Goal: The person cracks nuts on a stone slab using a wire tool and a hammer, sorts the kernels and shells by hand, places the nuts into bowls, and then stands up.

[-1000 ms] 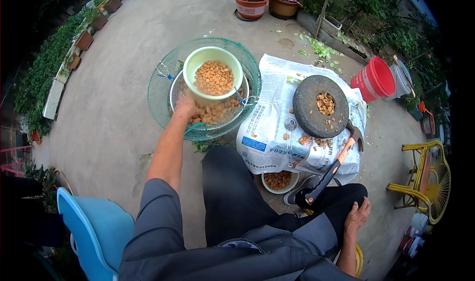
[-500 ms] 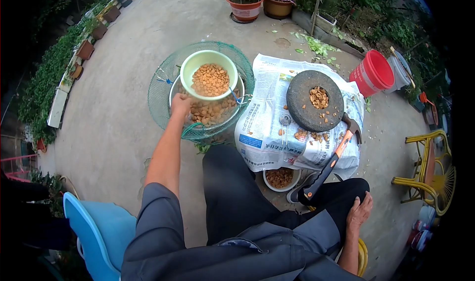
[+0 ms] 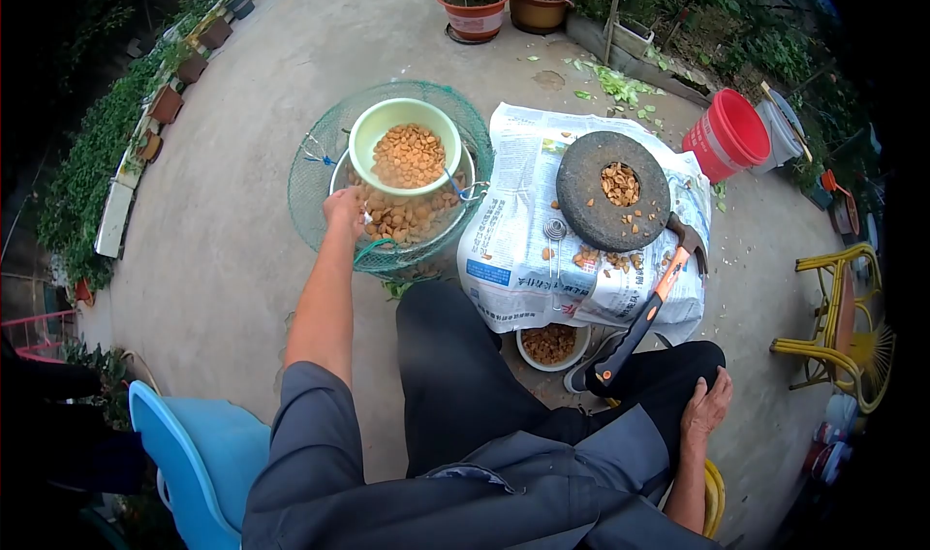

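In the head view, the pale green bowl hides the far part of the large basin and of the brown nuts inside it. The left hand is at the basin's left edge, and its fingers are bent. A small whitish thing shows at their tips, too small to name, so I cannot tell if they grasp it. The brown nuts are oval and lie loose in a heap, just to the right of these fingers; the lighter pieces in the bowl are farther forward. A green net surrounds the basin. The right hand rests on the knee, its fingers loosely spread and holding nothing, well apart from the nuts. The hammer lies forward of it, its lower end near the leg.
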The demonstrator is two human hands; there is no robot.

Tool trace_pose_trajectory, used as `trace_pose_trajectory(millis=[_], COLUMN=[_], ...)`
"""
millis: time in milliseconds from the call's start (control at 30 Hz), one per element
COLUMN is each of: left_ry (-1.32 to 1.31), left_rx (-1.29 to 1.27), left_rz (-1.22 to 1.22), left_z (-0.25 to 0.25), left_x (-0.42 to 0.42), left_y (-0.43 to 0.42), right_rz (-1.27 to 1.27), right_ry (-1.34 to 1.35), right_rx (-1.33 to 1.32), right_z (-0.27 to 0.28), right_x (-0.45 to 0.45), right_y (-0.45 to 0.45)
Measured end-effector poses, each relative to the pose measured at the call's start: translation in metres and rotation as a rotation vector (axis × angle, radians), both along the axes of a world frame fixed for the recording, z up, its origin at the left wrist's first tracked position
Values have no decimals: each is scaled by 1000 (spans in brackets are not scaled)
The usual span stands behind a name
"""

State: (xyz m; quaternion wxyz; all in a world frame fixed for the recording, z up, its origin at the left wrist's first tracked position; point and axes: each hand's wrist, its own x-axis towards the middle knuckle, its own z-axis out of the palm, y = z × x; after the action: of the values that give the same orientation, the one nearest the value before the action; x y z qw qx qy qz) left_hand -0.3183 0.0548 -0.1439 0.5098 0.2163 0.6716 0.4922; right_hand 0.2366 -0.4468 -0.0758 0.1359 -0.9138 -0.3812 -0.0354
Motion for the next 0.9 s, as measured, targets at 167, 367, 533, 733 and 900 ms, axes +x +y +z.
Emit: trace_pose_trajectory(millis=[167, 367, 533, 733, 900], left_ry=[-276, -326, -224, 417, 1024], left_rx=[116, 292, 367, 960, 1333], left_rz=[-28, -189, -418, -762, -988], left_z=[-3, 81, 145, 119, 121], left_x=[-22, 37, 180, 339, 393], left_y=[17, 7, -40, -81, -104], right_rz=[-59, -70, 119, -55, 24], right_ry=[46, -3, -72, 44, -100], right_rx=[81, 69, 157, 60, 16], right_z=[9, 16, 25, 35, -8], right_x=[-11, -15, -16, -21, 3], right_y=[8, 12, 11, 12, -10])
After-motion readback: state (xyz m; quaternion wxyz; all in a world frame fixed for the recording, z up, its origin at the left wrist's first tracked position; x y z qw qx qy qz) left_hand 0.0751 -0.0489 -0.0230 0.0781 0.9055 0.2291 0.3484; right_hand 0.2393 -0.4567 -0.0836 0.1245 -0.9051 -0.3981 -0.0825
